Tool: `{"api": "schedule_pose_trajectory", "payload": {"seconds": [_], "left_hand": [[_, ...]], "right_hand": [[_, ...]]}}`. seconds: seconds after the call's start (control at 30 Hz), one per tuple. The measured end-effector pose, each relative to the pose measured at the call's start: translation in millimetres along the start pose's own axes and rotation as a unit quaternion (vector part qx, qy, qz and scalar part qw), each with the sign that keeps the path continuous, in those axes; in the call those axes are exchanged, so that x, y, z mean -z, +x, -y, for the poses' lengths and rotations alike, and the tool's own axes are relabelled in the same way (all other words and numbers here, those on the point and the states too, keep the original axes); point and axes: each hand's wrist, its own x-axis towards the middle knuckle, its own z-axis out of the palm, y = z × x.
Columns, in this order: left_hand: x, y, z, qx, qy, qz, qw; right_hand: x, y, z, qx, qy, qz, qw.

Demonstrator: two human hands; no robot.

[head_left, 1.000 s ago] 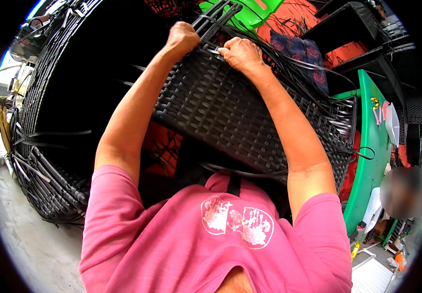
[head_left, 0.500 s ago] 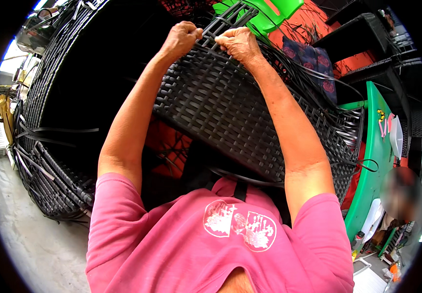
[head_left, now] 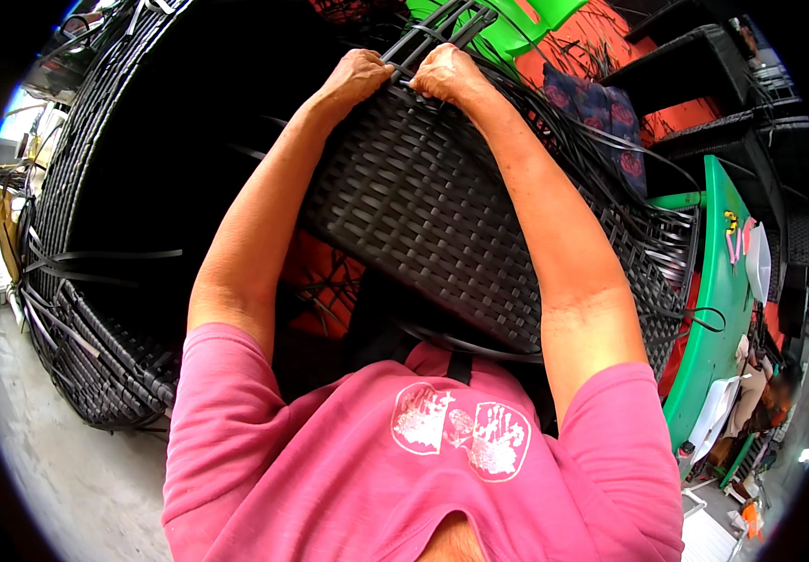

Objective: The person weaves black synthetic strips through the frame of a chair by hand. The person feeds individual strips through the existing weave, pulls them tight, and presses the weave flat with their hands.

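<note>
One woven panel (head_left: 423, 206) noted; left hand (head_left: 358, 75) and right hand (head_left: 447, 72) (two) curled at far end; anything gripped cannot be discerned

Fisheye distortion, black vignette at rim. Glare far left; forearms (head_left: 545, 187) bright; woven panel (head_left: 423, 215) dim, faintly sheened; deep shadow beside it.

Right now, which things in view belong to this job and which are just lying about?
At work: left hand, right hand, black woven panel; probably the loose dark strips.

Apparently lying about: flowered cushion, bright green plastic piece, green board.
</note>
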Motion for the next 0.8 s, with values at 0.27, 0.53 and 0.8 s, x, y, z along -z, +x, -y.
{"api": "schedule_pose_trajectory", "payload": {"seconds": [0.27, 0.53, 0.8], "left_hand": [[2.2, -4.3, -19.0, 0.107, -0.198, -0.015, 0.974], [139.0, 93.1, 3.3, -0.039, 0.85, -0.229, 0.473], [81.6, 25.6, -19.7, -0.266, 0.125, -0.197, 0.935]], "right_hand": [[-12.9, 1.1, -8.2, 0.004, 0.026, -0.134, 0.991], [-5.8, -161.0, -8.7, 0.282, -0.033, -0.339, 0.897], [-22.2, -246.4, -76.8, 0.194, -0.095, -0.274, 0.937]]}}
